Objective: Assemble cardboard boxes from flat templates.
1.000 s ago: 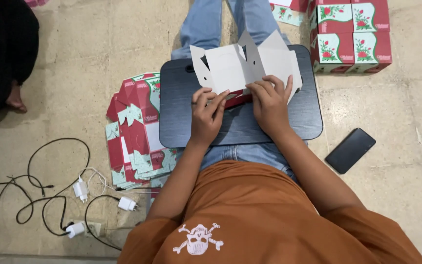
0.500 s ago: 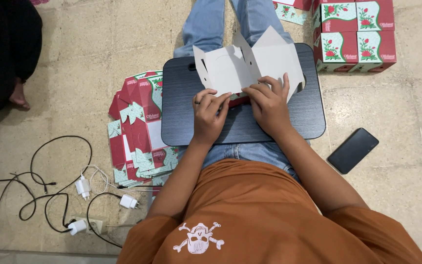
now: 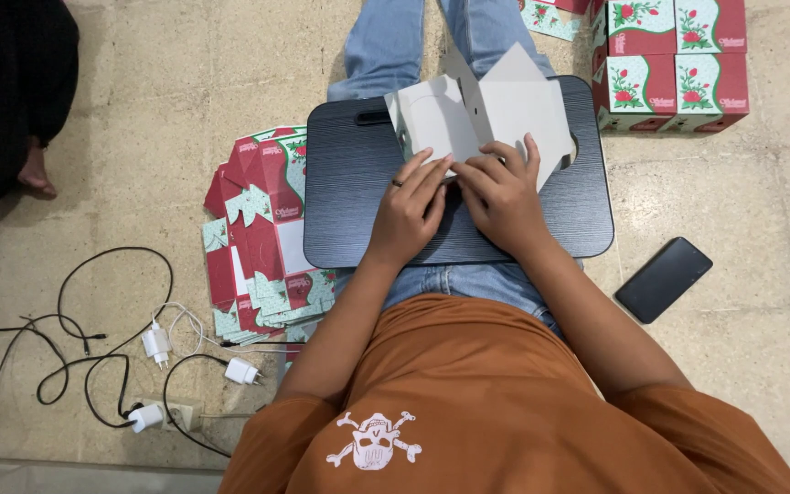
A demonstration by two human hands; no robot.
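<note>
item: unfolded carton blank (image 3: 482,114), pale grey inner side up, partly creased, flaps raised at the far edge. it is laid on a dark lap tray (image 3: 358,197) that is carried across the seated person's denim-clad legs, and it sits toward the tray's far right part.

left hand (image 3: 409,209): laid flat on the near edge of the blank, fingers spread and pressed down; a ring is worn on one finger. nothing is clasped; the card is pinned under the fingertips.

right hand (image 3: 503,194): placed just beside the left hand, touching it, fingers extended over the same near edge of the blank and pressed onto it, not closed around it.

surroundings: a loose stack of flat red and mint cartons (image 3: 262,233) with a rose print is spread on the stone floor to the left of the tray. assembled boxes (image 3: 674,64) of the same print are stacked at the upper right, just beyond the tray's corner. a dark phone (image 3: 663,279) is laid face up on the floor to the right. white chargers (image 3: 155,343) and black cables (image 3: 75,316) are tangled at the lower left. another person's bare foot (image 3: 34,174) is seen at the far left.
</note>
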